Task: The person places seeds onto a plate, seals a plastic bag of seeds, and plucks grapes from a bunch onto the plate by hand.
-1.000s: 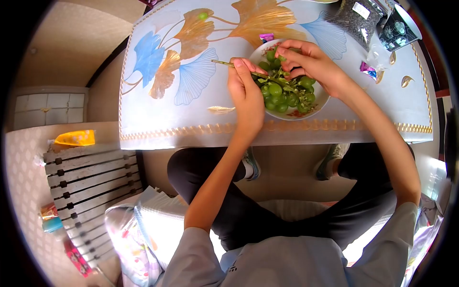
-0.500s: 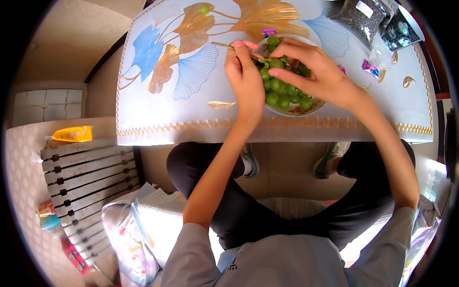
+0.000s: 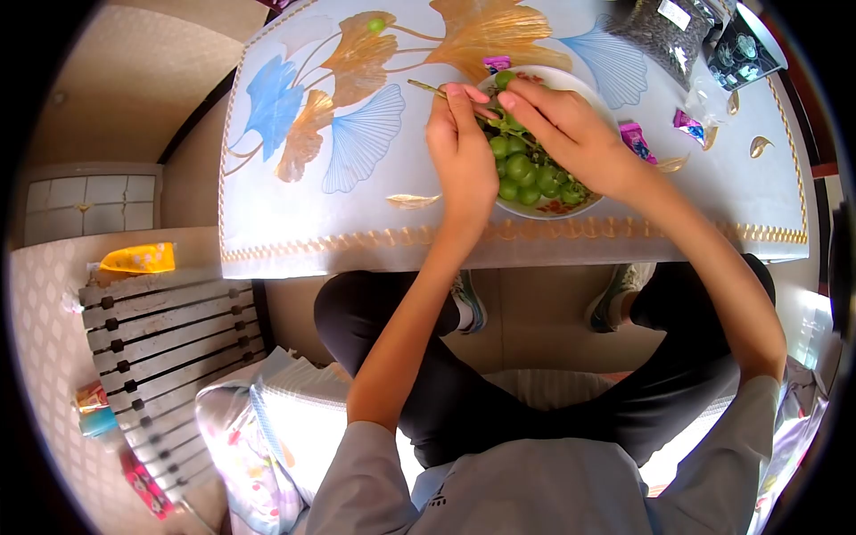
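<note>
My left hand (image 3: 462, 134) is closed on the stem (image 3: 426, 87) of a bunch of green grapes (image 3: 522, 169); the stem's bare end sticks out to the left past the thumb. The bunch rests in a white plate (image 3: 584, 82) with a red pattern inside. Over the bunch's upper right part, my right hand (image 3: 575, 129) is closed, its fingertips close to the left hand's. What those fingers hold, if anything, is hidden. Just beyond them, a single grape (image 3: 506, 80) shows near the plate's far rim.
A patterned tablecloth (image 3: 312, 227) covers the table. Purple wrapped sweets (image 3: 636, 141) lie around the plate. One loose grape (image 3: 376, 24) is at the far left. A bag of dark seeds (image 3: 664, 40) and a black cup (image 3: 745, 52) stand at the back right.
My right hand has drawn its fingers in and up toward the left hand, uncovering a purple sweet right of the plate. My left hand keeps hold of the stem.
</note>
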### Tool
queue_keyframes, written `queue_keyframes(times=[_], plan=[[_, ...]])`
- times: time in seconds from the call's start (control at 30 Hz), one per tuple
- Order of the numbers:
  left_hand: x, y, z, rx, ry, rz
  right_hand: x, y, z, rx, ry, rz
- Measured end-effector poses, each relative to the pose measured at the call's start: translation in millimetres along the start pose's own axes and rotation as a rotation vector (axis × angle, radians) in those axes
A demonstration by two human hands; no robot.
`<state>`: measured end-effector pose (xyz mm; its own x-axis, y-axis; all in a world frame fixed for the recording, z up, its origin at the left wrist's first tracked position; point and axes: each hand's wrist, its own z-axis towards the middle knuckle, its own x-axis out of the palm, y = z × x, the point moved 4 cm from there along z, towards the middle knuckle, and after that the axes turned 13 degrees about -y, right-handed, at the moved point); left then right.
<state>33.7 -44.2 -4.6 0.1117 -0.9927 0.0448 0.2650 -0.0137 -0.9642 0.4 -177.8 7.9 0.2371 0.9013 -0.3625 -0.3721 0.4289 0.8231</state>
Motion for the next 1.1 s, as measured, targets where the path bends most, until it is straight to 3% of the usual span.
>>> queue_keyframes(times=[0.07,0.17,0.37,0.47,0.53,0.57,0.63,0.7,0.73,0.83,0.87,1.1], plan=[[-1,0,1,-0.006,0.001,0.002,-8,16,1,-0.029,0.138,-0.215],[0,0,1,0.006,0.006,-0.034,-15,22,2,-0.114,0.177,-0.125],[1,0,2,0.078,0.030,-0.013,-28,40,3,-0.591,-0.005,-0.392],[0,2,3,0.050,0.017,-0.017,-37,39,6,-0.512,-0.007,-0.326],[-5,5,5,-0.071,-0.020,-0.004,-64,51,14,-0.220,0.035,-0.289],[-4,4,6,-0.034,-0.027,0.001,-74,52,14,-0.076,0.058,-0.267],[0,2,3,0.035,-0.030,0.013,-80,47,18,-0.184,-0.079,-0.218],[1,1,4,-0.022,-0.009,0.014,-71,38,14,-0.248,-0.206,-0.300],[0,1,6,-0.050,0.004,0.013,-66,31,12,-0.344,-0.108,-0.341],[-2,4,8,-0.214,0.049,-0.029,-44,31,-1,-0.414,-0.120,-0.391],[-2,7,11,-0.167,0.055,-0.059,-37,37,-4,-0.455,-0.102,-0.380],[-1,3,12,-0.145,0.157,-0.063,-5,35,-12,-0.345,-0.146,-0.335]])
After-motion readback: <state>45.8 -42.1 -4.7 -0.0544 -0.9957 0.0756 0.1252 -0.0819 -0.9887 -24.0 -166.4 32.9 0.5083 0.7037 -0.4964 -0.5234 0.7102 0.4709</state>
